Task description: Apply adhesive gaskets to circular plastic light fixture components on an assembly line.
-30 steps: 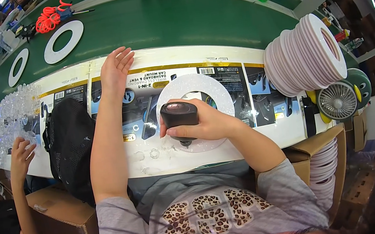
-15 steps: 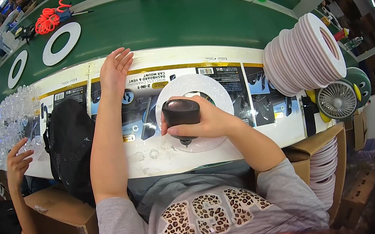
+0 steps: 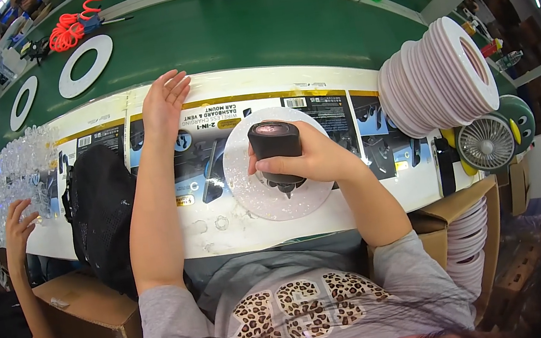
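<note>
My right hand (image 3: 306,153) is closed around a black power screwdriver (image 3: 275,142), its narrow tip pointing down. Below the tool lies a white speckled ring (image 3: 249,189), flat on the printed sheets; my hand and the tool hide most of its middle opening. My left arm reaches forward, and my left hand (image 3: 165,99) rests at the far edge of the white worktop (image 3: 245,231). Its palm is turned partly up, the fingers are apart and slightly curled, and nothing is in it.
White rings are stacked on their side (image 3: 424,81) at the right, by a small fan (image 3: 486,143). A black bag (image 3: 105,213) and clear plastic pieces (image 3: 9,178) lie left. Loose rings (image 3: 86,65) lie on the green belt (image 3: 197,37). A co-worker's hand (image 3: 19,232) is far left.
My right hand and the screwdriver have shifted right, and the tip has moved right and slightly away from me over the ring. My left hand stays nearly in place.
</note>
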{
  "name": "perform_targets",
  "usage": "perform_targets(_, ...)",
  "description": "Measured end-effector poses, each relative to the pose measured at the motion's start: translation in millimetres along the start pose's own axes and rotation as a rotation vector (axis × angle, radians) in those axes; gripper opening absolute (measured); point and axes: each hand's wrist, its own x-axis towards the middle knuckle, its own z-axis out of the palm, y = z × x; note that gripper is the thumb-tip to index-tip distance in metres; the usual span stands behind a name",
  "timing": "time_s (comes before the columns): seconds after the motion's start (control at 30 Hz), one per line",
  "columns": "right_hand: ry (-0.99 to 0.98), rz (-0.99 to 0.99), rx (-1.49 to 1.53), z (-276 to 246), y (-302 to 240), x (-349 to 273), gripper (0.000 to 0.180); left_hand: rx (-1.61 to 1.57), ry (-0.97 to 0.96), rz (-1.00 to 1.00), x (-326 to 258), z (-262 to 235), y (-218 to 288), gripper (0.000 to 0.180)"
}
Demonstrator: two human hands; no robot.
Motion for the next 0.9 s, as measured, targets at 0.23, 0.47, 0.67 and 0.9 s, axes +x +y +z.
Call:
perform_targets(0.23, 0.004, -0.01, -0.001, 1.8, 1.1, 1.1, 0.02, 0.002, -0.008, 0.008, 1.5, -0.5, 0.0, 0.035)
perform_targets(0.47, -0.006, 0.011, -0.009, 2.1, 3.9, 1.8, 0.021, 0.004, -0.016, 0.013, 0.5, -0.2, 0.1, 0.035)
perform_targets(0.67, -0.013, 0.008, 0.005, 3.1, 3.5, 2.2, 0.021, 0.007, -0.007, 0.01, 0.1, 0.6, 0.6, 0.035)
perform_targets(0.9, -0.008, 0.02, -0.054, 2.6, 2.5, 2.5, 0.02, 0.021, -0.009, 0.013, -1.6, 1.4, 1.1, 0.035)
